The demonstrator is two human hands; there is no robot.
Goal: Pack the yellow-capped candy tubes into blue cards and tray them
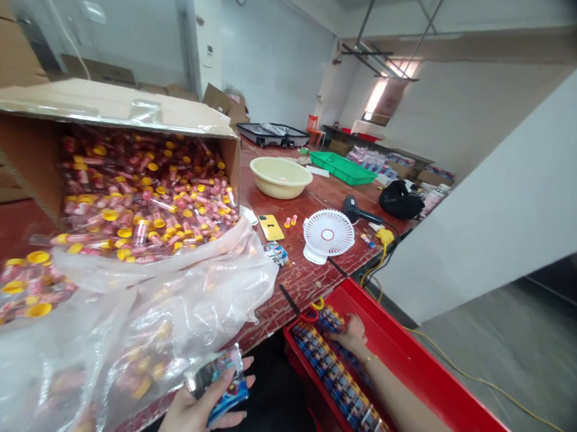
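Note:
In my left hand (206, 401) I hold a few blue printed foil packets (232, 386), thumb on top and fingers beneath, in front of the table edge. My right hand (351, 337) reaches into a red plastic bin (416, 357) at the lower right. Its fingers rest on rows of blue packets (335, 375) standing along the bin's left side; whether they grip one is hidden. Left of my hands, a cardboard box (9, 150) lies on its side, full of small clear tubes with yellow caps (157, 203). A clear plastic liner (177, 312) spills from its mouth.
On the red table (302, 286) stand a white fan (328, 233), a yellow phone (271, 227), a cream basin (281, 178) and a green tray (344, 166). Near a black bag (401, 200) lies a dark handheld device (360, 210). A yellow cable (470, 367) crosses the floor.

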